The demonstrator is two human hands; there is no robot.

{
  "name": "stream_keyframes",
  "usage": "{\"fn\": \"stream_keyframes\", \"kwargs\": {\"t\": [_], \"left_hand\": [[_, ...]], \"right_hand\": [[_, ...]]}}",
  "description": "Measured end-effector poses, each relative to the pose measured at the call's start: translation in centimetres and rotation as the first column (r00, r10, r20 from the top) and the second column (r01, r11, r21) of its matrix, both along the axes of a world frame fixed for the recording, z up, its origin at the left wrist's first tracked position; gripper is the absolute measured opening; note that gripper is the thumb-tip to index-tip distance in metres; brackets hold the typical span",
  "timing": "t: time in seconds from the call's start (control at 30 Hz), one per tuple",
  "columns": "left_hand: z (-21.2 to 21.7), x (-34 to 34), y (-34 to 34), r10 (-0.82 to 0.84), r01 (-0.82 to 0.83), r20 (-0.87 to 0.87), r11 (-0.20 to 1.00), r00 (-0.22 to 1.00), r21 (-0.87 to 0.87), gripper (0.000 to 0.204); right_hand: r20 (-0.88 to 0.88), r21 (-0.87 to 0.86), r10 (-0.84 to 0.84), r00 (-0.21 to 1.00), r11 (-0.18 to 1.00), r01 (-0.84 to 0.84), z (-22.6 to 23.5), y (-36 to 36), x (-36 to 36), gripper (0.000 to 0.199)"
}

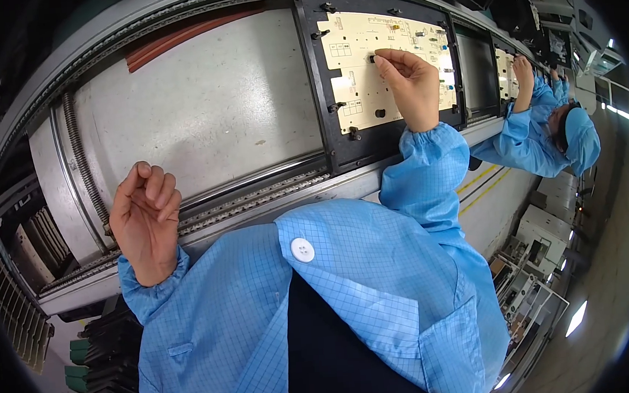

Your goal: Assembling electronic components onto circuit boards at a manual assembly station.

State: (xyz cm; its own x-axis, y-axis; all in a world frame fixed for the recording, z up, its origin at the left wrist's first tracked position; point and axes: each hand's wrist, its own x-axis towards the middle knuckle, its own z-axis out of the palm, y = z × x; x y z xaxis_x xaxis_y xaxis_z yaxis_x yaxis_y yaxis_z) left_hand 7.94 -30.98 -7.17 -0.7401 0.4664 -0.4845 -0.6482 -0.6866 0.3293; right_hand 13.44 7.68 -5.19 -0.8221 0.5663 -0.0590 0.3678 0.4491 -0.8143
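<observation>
Fingertips (384,57) on circuit board (365,85)

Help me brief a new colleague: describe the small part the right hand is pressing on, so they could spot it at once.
Start at the long grey conveyor and find the black frame holding a cream circuit board. The right hand pinches a small black component near the board's upper middle. Unlike the other black part lower down, it sits at the fingertips.
</observation>
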Motion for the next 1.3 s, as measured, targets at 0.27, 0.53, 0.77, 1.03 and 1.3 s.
{"fn": "stream_keyframes", "kwargs": {"t": [0.27, 0.53, 0.77, 1.03, 1.3], "left_hand": [[0.4, -0.4, 0.1, 0.0, 0.0, -0.04, 1.0, 0.999, 0.01, 0.018], [0.1, 0.0, -0.2, -0.029, 0.028, 0.035, 0.999, 0.999, 0.032, 0.016], [0.4, 0.1, 0.3, -0.059, 0.059, 0.009, 0.998, 0.998, -0.023, 0.016], [-0.8, -0.1, 0.0, -0.118, 0.118, 0.0, 0.993, 0.993, -0.002, 0.015], [-0.2, -0.4, 0.1, -0.119, 0.119, 0.017, 0.993, 0.993, -0.019, 0.015]], "right_hand": [[-0.02, 0.074, -0.034, 0.999, 0.997, 0.035, -0.1, -0.5, -0.6, 0.02], [-0.106, 0.357, 0.074, 0.992, 0.934, -0.031, -0.5, -1.6, 0.0, 0.021], [-0.244, 0.543, 0.141, 0.96, 0.84, 0.015, 0.8, -5.4, 2.0, 0.045], [-0.072, 0.552, 0.209, 0.975, 0.823, -0.136, 1.4, -9.3, 3.0, 0.07], [-0.111, 0.567, -0.082, 0.99, 0.813, 0.131, -0.4, -2.0, 5.1, 0.074]]}}
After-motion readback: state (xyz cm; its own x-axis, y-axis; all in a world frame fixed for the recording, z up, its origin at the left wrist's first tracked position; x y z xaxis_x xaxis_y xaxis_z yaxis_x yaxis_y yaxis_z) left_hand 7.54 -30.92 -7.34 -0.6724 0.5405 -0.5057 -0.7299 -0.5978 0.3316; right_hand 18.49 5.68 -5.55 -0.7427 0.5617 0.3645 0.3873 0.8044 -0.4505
